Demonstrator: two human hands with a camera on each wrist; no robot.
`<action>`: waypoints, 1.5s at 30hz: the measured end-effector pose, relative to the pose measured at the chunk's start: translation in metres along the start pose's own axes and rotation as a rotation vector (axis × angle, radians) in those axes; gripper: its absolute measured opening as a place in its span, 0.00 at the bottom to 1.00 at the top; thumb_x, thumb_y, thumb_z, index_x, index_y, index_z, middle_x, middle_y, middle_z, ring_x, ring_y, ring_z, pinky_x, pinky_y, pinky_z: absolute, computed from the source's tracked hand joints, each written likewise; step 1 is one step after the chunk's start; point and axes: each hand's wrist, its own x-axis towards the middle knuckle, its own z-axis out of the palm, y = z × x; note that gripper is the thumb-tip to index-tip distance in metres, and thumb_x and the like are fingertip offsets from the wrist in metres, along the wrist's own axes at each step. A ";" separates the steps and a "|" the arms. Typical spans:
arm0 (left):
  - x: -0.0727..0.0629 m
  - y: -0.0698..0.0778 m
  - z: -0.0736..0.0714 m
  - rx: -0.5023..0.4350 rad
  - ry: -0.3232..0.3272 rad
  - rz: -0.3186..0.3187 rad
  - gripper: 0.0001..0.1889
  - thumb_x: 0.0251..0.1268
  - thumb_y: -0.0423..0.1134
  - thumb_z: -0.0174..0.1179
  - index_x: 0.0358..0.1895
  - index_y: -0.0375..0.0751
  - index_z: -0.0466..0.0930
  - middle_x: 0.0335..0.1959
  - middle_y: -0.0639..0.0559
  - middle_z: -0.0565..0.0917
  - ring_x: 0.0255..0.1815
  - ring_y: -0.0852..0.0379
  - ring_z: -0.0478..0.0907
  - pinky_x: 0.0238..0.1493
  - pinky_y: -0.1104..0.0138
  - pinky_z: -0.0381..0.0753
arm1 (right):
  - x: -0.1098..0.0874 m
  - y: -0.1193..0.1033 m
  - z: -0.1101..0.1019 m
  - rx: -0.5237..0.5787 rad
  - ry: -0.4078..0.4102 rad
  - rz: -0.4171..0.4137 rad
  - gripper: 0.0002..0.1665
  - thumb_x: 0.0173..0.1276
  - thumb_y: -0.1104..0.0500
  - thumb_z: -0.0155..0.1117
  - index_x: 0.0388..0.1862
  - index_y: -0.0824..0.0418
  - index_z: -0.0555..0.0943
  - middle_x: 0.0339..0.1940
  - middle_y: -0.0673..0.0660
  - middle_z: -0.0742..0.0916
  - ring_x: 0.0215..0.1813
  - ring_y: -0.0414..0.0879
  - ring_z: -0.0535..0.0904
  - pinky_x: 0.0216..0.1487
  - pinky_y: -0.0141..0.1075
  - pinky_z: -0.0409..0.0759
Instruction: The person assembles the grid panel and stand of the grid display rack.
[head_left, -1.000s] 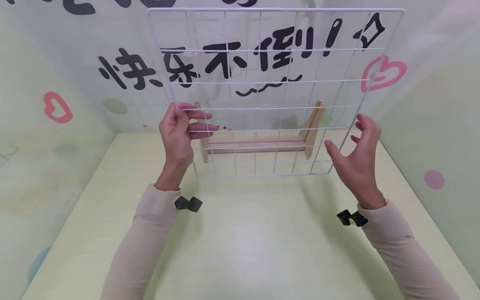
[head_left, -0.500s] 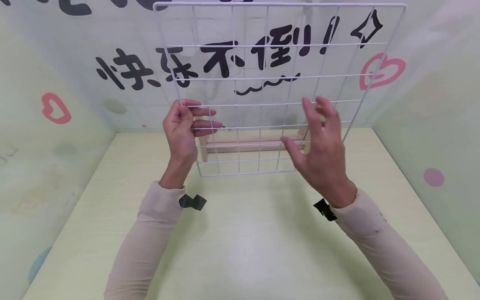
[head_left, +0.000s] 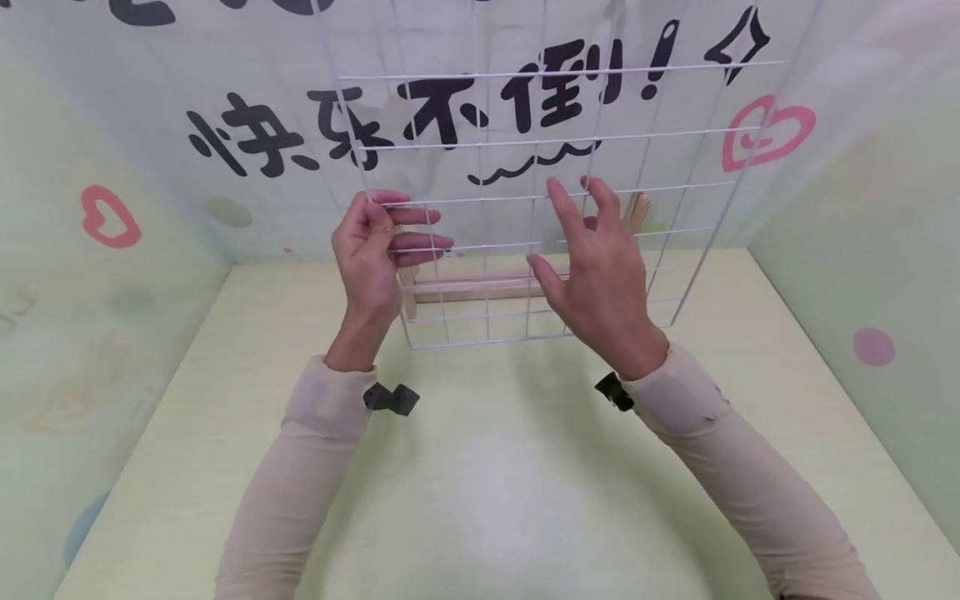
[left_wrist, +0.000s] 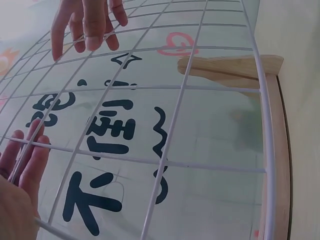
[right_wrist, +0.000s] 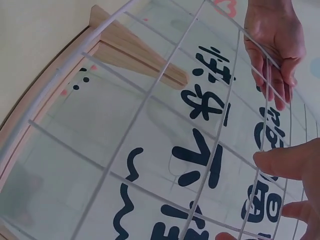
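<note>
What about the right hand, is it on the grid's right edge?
No: in the head view the right hand is in front of the white wire grid, clear of its right edge.

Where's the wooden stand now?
In the head view, the wooden stand is far back on the table, behind the wire grid, showing mostly between the left hand and the right hand.

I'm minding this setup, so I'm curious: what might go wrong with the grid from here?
The left hand pinches the grid at one side edge, while the right hand is open and doesn't appear to grip it, so the grid might swing or slip on that side.

The stand sits behind the grid's lower part; a backward shift could knock it.
</note>
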 end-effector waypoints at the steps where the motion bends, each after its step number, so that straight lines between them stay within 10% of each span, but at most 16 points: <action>1: 0.000 0.000 0.000 -0.003 0.001 -0.003 0.15 0.81 0.39 0.39 0.40 0.39 0.75 0.32 0.49 0.90 0.26 0.49 0.88 0.27 0.60 0.87 | 0.001 0.000 0.001 -0.011 0.000 0.004 0.43 0.63 0.52 0.72 0.75 0.54 0.65 0.70 0.66 0.69 0.51 0.58 0.82 0.43 0.54 0.78; 5: 0.000 0.000 0.001 -0.009 -0.001 -0.012 0.15 0.81 0.39 0.39 0.41 0.37 0.75 0.32 0.49 0.90 0.26 0.49 0.88 0.27 0.60 0.87 | 0.004 0.001 0.005 -0.026 0.019 0.009 0.41 0.62 0.52 0.73 0.73 0.57 0.68 0.69 0.67 0.70 0.53 0.58 0.80 0.53 0.58 0.73; 11: -0.002 -0.002 0.002 -0.001 -0.004 -0.014 0.16 0.81 0.38 0.39 0.44 0.27 0.72 0.31 0.49 0.90 0.25 0.50 0.88 0.27 0.59 0.87 | 0.006 0.000 0.010 0.003 0.026 0.025 0.41 0.62 0.52 0.74 0.71 0.59 0.69 0.68 0.67 0.70 0.40 0.57 0.82 0.21 0.41 0.74; 20: -0.002 -0.001 0.003 -0.004 -0.018 -0.005 0.14 0.81 0.37 0.39 0.41 0.41 0.75 0.32 0.49 0.90 0.25 0.50 0.88 0.28 0.58 0.87 | 0.009 0.001 0.011 -0.035 0.037 0.025 0.37 0.59 0.52 0.76 0.67 0.58 0.74 0.64 0.66 0.74 0.19 0.52 0.70 0.16 0.36 0.64; 26: 0.000 -0.004 0.002 -0.036 -0.023 -0.018 0.15 0.81 0.36 0.38 0.43 0.30 0.73 0.32 0.49 0.90 0.25 0.50 0.88 0.29 0.58 0.87 | 0.011 0.003 0.012 -0.042 0.049 0.012 0.36 0.59 0.53 0.75 0.66 0.58 0.75 0.62 0.67 0.75 0.18 0.52 0.69 0.16 0.36 0.65; 36: 0.002 -0.002 -0.003 -0.013 -0.077 -0.011 0.14 0.82 0.36 0.38 0.43 0.42 0.76 0.34 0.48 0.89 0.27 0.49 0.88 0.33 0.55 0.87 | 0.014 0.005 0.014 -0.023 0.080 -0.009 0.34 0.60 0.53 0.73 0.64 0.59 0.77 0.60 0.67 0.76 0.18 0.52 0.70 0.15 0.38 0.64; 45: 0.003 -0.001 -0.009 0.000 -0.162 -0.118 0.17 0.83 0.43 0.34 0.51 0.41 0.73 0.40 0.48 0.88 0.33 0.50 0.89 0.41 0.57 0.88 | 0.016 0.008 0.015 -0.024 0.089 -0.023 0.33 0.60 0.53 0.72 0.64 0.59 0.76 0.61 0.68 0.76 0.19 0.53 0.71 0.15 0.38 0.63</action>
